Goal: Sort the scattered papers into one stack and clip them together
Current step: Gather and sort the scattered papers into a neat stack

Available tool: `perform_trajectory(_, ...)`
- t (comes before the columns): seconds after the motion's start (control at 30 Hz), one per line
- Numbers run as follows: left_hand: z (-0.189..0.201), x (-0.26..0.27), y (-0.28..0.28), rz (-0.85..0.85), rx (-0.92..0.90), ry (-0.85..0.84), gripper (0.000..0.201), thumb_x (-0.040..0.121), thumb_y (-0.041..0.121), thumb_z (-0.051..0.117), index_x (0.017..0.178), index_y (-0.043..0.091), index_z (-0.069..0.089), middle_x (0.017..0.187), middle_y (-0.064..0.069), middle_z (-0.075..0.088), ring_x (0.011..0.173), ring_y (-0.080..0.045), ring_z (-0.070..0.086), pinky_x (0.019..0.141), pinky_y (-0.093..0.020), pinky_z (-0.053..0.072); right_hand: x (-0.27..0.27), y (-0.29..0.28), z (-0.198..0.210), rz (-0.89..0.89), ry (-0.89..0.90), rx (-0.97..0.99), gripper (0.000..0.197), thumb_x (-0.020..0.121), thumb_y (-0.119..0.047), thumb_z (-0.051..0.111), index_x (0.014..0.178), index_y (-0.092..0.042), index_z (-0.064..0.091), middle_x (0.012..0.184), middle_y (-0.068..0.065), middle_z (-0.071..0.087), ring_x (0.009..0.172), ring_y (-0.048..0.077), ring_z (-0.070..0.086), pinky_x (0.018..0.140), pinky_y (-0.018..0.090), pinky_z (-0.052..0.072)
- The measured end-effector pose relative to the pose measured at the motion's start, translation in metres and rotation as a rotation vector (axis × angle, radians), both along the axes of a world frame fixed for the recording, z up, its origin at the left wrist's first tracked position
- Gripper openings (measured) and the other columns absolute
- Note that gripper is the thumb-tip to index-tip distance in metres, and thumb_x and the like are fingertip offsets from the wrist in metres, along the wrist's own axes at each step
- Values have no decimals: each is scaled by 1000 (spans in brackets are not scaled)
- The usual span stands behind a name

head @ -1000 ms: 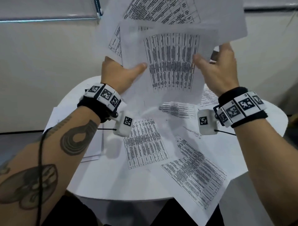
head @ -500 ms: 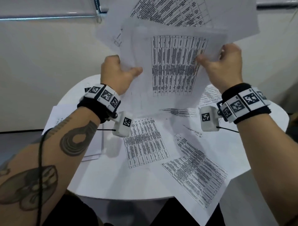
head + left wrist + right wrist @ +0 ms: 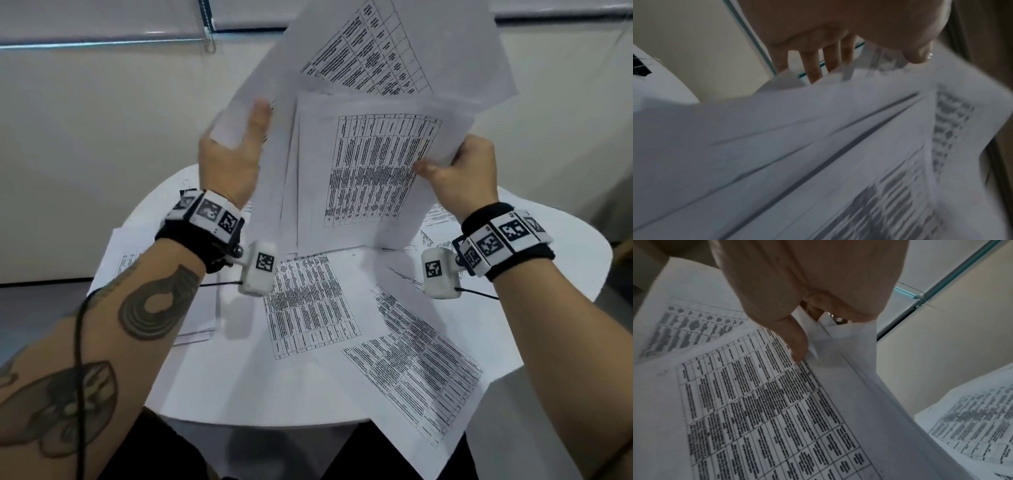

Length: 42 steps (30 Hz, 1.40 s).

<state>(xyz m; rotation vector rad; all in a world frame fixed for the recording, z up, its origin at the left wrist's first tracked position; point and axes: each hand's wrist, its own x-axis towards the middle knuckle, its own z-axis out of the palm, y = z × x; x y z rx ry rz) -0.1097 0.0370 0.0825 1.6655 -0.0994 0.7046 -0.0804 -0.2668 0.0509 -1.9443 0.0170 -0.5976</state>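
- right hand [image 3: 460, 174] has the bunch of printed sheets [image 3: 370, 178] pinched at its right edge, thumb in front, fingers curled behind, held up above the round white surface [image 3: 212, 394]
- left hand [image 3: 233, 161] is flat against the bunch's left edge, fingers straight, not really gripping
- bunch is fanned out, nowhere near squared up
- more loose sheets [image 3: 308, 305] lie scattered on the surface, one hanging off the near edge

Papers [image 3: 373, 178] white, black printed tables; table [image 3: 565, 260] white.
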Motion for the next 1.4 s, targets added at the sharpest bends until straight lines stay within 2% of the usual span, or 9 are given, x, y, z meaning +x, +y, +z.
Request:
perform_trajectory(0.2, 45, 18, 28, -12, 179, -102, 35, 81, 15, 79, 115, 13, 71, 103, -2, 77, 95, -12, 76, 82, -28, 61, -1, -1, 3, 12, 4, -14, 41, 82, -14, 86, 120, -14, 73, 116, -3, 74, 102, 15, 73, 90, 40, 62)
perform_trajectory(0.4, 46, 27, 34, 17, 691, 156, 8, 90, 26, 71, 95, 22, 76, 91, 2, 78, 87, -13, 75, 90, -26, 56, -4, 6, 7, 64, 8, 33, 39, 83, -9, 84, 120, -10, 72, 110, -4, 73, 97, 7, 71, 92, 39, 61)
perform_trajectory(0.5, 22, 27, 36, 34, 722, 254, 28, 97, 37, 67, 118, 20, 72, 118, 4, 73, 102, -11, 69, 95, -24, 47, -6, 4, 5, 82, 10, 87, 37, 83, -6, 83, 118, -12, 72, 104, -8, 73, 95, 4, 71, 93, 42, 61)
perform_trajectory(0.63, -15, 24, 32, -133, 373, 402, 104, 76, 68, 74, 157, 26, 25, 161, -7, 37, 136, -24, 49, 114, -43, 41, -8, 0, 6, 106, 9, 141, 28, 84, -4, 82, 101, -22, 70, 98, -12, 72, 90, 7, 72, 92, 43, 61)
perform_trajectory(0.77, -37, 23, 21, -157, 271, 457, 133, 53, 67, 90, 157, 22, 21, 153, -10, 49, 138, -23, 51, 118, -45, 40, -10, -1, 9, 147, -16, 173, 32, 83, -3, 82, 102, -25, 70, 105, -6, 75, 97, 14, 74, 92, 43, 62)
perform_trajectory(0.9, -53, 24, 12, -67, 227, 384, 110, 43, 61, 98, 135, 22, 52, 124, 8, 69, 114, -11, 67, 106, -39, 52, -14, 2, 8, 241, 60, 30, 50, 82, 2, 80, 127, -12, 63, 118, -1, 70, 104, 13, 69, 93, 37, 59)
perform_trajectory(1.07, -58, 24, 8, -36, 174, 348, 63, 49, 51, 97, 101, 22, 76, 99, 8, 79, 93, -10, 75, 90, -40, 62, -17, 0, 3, 191, 47, -25, 46, 85, 10, 72, 127, -7, 65, 117, -1, 68, 109, 18, 67, 99, 40, 57)
perform_trajectory(1.27, -47, 21, 7, -89, 151, 277, 38, 71, 24, 95, 103, 21, 75, 96, 10, 77, 87, -4, 76, 87, -32, 62, -22, -2, 4, 210, -55, 57, 55, 80, -3, 84, 129, -18, 61, 116, -14, 70, 105, -6, 68, 89, 18, 58)
perform_trajectory(1.4, -46, 19, 6, -119, 273, 283, 37, 78, 19, 90, 112, 16, 74, 99, 7, 76, 88, 0, 72, 89, -30, 61, -22, 1, 10, 184, -81, 76, 34, 86, -13, 83, 116, -21, 71, 106, -13, 74, 95, 3, 74, 88, 29, 62)
